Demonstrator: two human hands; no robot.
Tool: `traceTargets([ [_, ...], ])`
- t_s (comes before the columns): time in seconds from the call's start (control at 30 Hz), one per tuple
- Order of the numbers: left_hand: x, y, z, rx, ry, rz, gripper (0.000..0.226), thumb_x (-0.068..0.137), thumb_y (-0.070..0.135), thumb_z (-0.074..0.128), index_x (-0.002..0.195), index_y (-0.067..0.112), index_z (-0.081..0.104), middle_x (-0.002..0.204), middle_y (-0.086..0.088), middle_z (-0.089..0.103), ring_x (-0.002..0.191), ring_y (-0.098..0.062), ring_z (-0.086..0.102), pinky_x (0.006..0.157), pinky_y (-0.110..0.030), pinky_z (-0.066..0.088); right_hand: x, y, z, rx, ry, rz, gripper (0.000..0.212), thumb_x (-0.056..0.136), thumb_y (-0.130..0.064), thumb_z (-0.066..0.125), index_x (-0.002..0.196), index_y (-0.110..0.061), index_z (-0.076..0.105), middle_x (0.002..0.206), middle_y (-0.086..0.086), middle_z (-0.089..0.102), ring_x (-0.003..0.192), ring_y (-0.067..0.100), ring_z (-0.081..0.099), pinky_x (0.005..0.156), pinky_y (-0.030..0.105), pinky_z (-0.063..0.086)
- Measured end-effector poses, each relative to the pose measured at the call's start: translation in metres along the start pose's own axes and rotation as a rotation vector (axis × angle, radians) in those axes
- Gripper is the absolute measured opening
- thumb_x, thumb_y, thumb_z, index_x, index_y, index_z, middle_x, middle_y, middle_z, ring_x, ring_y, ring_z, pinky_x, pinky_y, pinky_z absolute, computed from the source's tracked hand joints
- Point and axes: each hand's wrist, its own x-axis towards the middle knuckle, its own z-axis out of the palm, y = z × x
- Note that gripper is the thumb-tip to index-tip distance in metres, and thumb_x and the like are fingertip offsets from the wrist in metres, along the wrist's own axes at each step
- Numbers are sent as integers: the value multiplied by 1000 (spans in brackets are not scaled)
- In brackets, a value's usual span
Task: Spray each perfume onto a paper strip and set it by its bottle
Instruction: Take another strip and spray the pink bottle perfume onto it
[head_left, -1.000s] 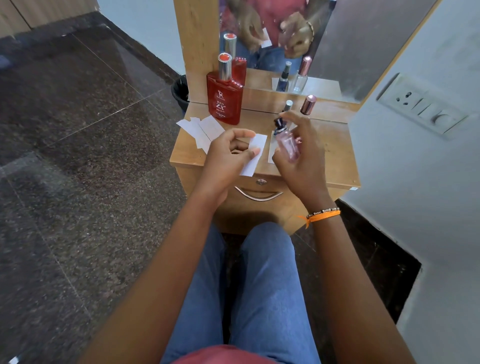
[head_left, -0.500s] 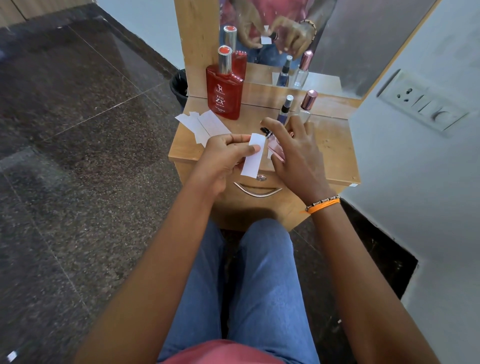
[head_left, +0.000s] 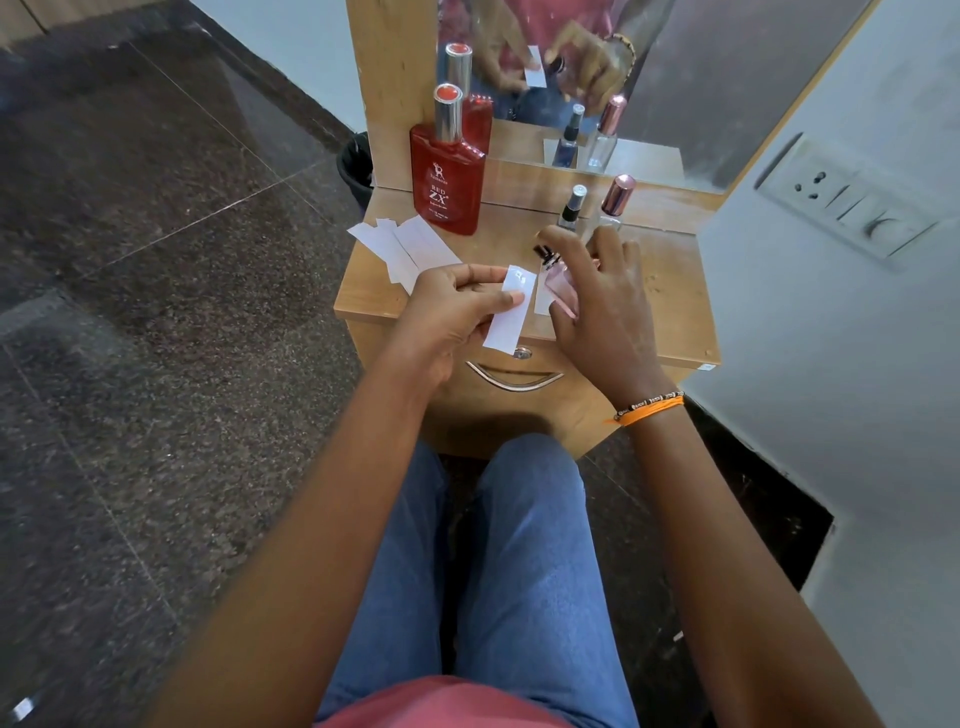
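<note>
Here, from the head view, the left hand (head_left: 447, 306) pinches the paper strip (head_left: 511, 310), long axis near-to-far, just left of the pink perfume bottle (head_left: 558, 283); the right hand (head_left: 597, 306) grips it, nozzle facing the strip.

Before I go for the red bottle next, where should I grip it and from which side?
Probably take the red bottle by its flat rectangular body, below the silver cap, coming from the front-left. It stands upright against the mirror frame, so the back is blocked; the spare paper strips lie at its front-left base, so stay above them. The cap is narrow and may pull off.
</note>
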Motion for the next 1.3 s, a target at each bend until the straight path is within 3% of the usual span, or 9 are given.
traceTargets([
  [0.13,3,-2,2,-7,13,15,28,77,7,72,103,11,63,103,-10,66,94,-21,66,68,-23,57,-2,-3,-6,432,96,164,53,75,-2,56,125,-17,44,120,11,53,102,25,52,83,29,45],
  [0.3,6,-4,16,54,9,45,27,79,10,71,104,13,61,105,-9,66,99,-21,64,72,-24,56,-15,-5,-10,799,97,552,19,79,-30,62,96,-25,55,92,9,61,79,28,60,71,50,55],
  [0.47,7,-8,40,99,-24,55,31,81,7,69,110,12,60,95,-4,68,96,-19,66,76,-30,56,-23,1,-19,1066,24,805,7,88,-23,64,93,-18,60,89,5,63,82,22,62,56,30,50],
  [0.53,8,-9,51,102,-47,50,34,82,5,67,114,13,58,95,-4,69,94,-18,66,78,-31,56,-25,8,-23,1152,10,841,3,87,-17,64,89,-18,61,90,9,64,82,25,64,60,32,49],
  [0.67,10,-9,68,74,-84,41,41,83,3,65,121,11,52,91,-2,68,82,-9,66,62,-15,55,-25,21,-29,1166,54,906,12,84,-6,63,90,-17,63,88,9,64,79,24,64,55,27,50],
  [0.87,13,-15,83,156,-77,47,48,82,5,68,124,15,46,91,-6,67,85,-10,66,70,-18,55,-19,35,-35,1146,155,955,18,82,1,61,93,-12,65,80,4,62,70,17,62,54,26,53],
  [1.0,17,-23,89,294,-21,141,38,78,7,71,106,17,48,89,-2,66,85,-14,63,71,-26,55,-15,43,-33,1111,180,963,18,81,2,61,95,-7,66,73,1,58,69,18,56,49,22,51],
  [1.13,22,-30,96,464,20,293,14,76,7,71,82,13,61,76,5,64,74,-5,62,65,-18,49,-11,48,-27,1070,182,973,20,79,3,60,96,-6,65,72,0,56,65,16,52,47,21,50],
  [1.3,34,-27,103,495,49,313,11,79,7,68,85,14,72,74,6,64,63,0,57,57,-9,45,-8,55,-27,1000,240,959,13,81,-2,61,86,-14,58,74,-2,55,64,14,51,49,24,50],
])
